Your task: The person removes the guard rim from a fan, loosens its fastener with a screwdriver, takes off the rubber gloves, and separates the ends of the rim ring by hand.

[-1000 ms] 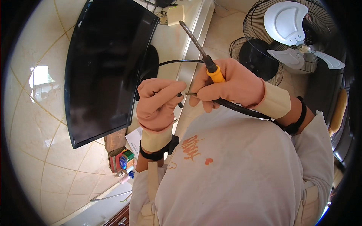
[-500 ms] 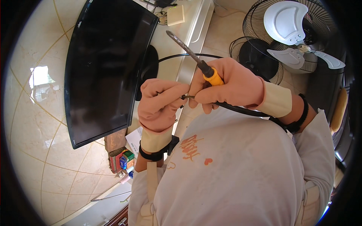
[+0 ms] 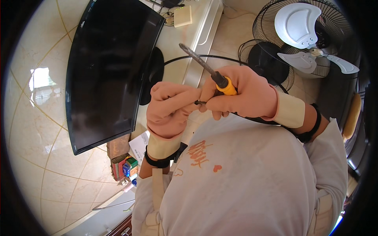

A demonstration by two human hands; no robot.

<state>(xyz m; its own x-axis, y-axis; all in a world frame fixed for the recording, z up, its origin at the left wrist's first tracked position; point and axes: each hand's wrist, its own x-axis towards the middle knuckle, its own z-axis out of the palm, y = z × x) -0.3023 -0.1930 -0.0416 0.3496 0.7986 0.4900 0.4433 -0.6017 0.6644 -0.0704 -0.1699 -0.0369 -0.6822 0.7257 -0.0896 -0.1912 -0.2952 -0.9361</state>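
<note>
Both my hands wear orange-pink rubber gloves with cream cuffs and meet in front of my chest. A screwdriver [image 3: 201, 61] with a yellow and black handle sits in my right hand [image 3: 252, 92], its metal shaft pointing up and to the left. That hand's thumb and finger also pinch one side of a small dark piece [image 3: 200, 102]. Fingers of my left hand [image 3: 167, 110] close on the piece's other side; its exact kind is mostly hidden. A thin black curved strip [image 3: 210, 56], cable or rim, arcs behind my hands.
A large black monitor [image 3: 110, 74] stands at the left on a white desk [image 3: 179, 43]. At the upper right is a fan with pale blades [image 3: 297, 25] and black wire guards. Small boxes [image 3: 130, 167] lie below the monitor, and a black sofa [image 3: 338, 92] is at the right.
The screwdriver's tip has swung slightly down and to the right. My hands have drawn closer together around the small dark piece, and the black strip below my right hand shows less.
</note>
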